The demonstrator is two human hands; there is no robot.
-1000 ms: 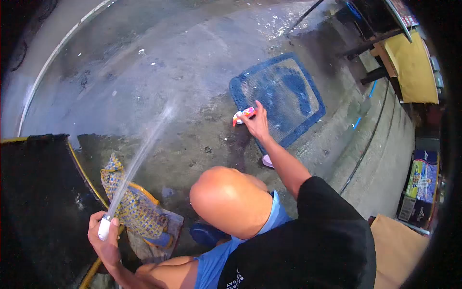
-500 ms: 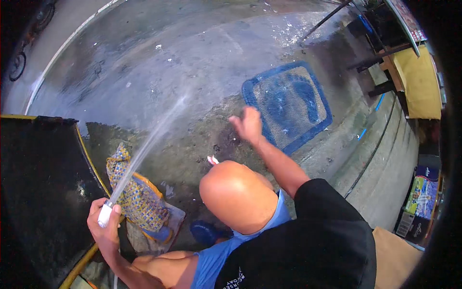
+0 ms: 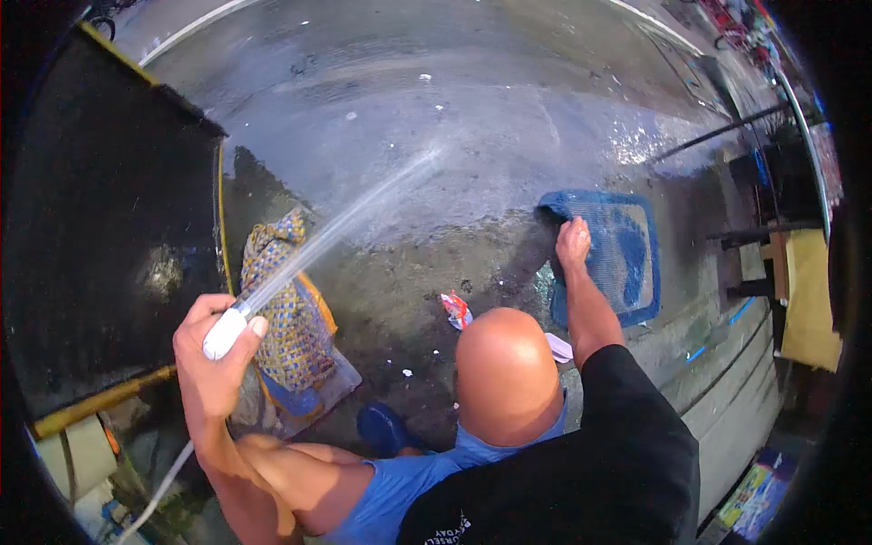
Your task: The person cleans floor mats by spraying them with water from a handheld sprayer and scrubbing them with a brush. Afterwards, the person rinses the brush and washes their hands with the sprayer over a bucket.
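My left hand (image 3: 216,350) is wrapped round a white shower head (image 3: 224,336) with a pale hose (image 3: 159,495) trailing down from it. A jet of water shoots from it up and to the right onto the wet pavement. At the right, my right hand (image 3: 572,243) is closed on the left edge of a blue-bordered floor mat (image 3: 649,227). That edge is lifted a little and its near-left corner looks bent. The rest of the mat lies on the ground. Its middle is greyish mesh with darker blue patches.
A folded checkered woven mat (image 3: 283,336) lies beside a black panel with yellow edging (image 3: 100,236) on the left. A red-and-white wrapper (image 3: 456,311) and a pink piece (image 3: 559,348) are near my knee. Concrete steps (image 3: 736,391) run along the right.
My right hand has gone from hovering open near the mat to gripping its edge, which is now raised. The view has shifted; the left hand still sprays water.
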